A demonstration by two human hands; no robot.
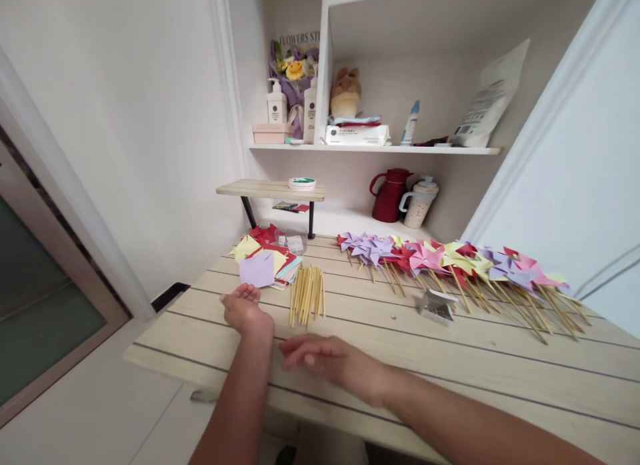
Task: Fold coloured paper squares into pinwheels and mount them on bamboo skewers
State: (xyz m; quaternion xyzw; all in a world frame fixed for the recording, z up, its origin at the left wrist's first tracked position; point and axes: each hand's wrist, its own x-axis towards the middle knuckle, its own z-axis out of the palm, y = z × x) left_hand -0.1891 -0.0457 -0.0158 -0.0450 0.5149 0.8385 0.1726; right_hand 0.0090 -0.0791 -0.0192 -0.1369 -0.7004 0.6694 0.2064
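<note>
Left grip [246, 310] and right grip [330, 360] loosely open, below frame centre
A lavender rectangular paper sheet [257, 269] lies left of centre, by the left grip; slim tan wooden sticks [307, 295] lie mid-frame.

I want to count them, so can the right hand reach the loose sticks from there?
Probably yes: the right hand looks empty and is near the loose sticks, with nothing seen standing between them. The left hand is off to one side.
</note>
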